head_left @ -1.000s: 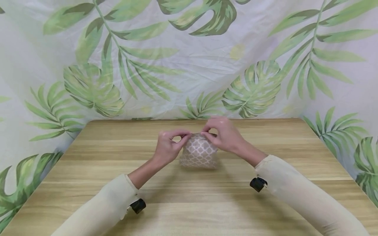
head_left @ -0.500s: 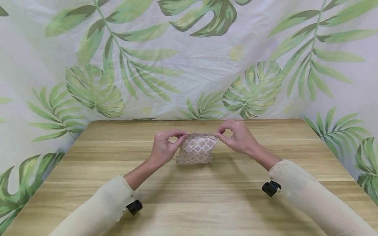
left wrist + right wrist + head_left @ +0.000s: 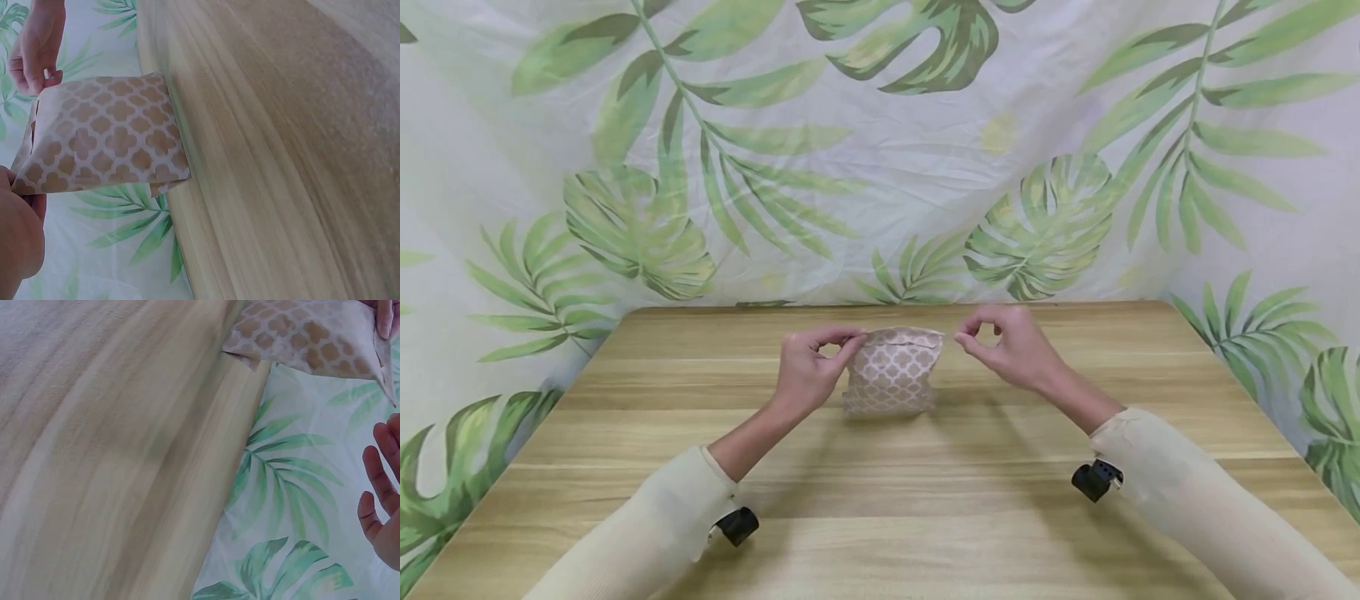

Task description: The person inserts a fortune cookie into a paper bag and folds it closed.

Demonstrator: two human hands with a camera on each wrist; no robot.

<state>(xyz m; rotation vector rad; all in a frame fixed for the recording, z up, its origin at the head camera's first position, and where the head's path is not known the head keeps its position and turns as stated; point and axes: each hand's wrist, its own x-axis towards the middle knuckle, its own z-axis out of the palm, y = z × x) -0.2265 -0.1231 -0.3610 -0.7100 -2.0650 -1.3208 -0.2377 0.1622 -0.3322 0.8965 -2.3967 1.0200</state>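
Note:
A small tan paper bag [image 3: 893, 375] with a white lattice pattern hangs upright over the wooden table, its top edge folded. My left hand [image 3: 808, 371] pinches its upper left corner between thumb and index finger. In the left wrist view the bag [image 3: 112, 134] looks puffed out, and part of the left hand [image 3: 24, 234] grips its lower corner. My right hand [image 3: 1011, 346] stands just right of the bag's upper right corner, fingers loosely bent and holding nothing. A gap between the right hand [image 3: 387, 494] and the bag shows in the right wrist view.
The wooden table [image 3: 880, 517] stretches out below both hands. Behind its far edge hangs a white cloth [image 3: 917, 183] with green leaf prints. A small black camera is fixed at each sleeve cuff.
My right hand has moved right and let go of the bag's upper right corner. The left hand has shifted slightly left with the bag, whose patterned front now shows more fully.

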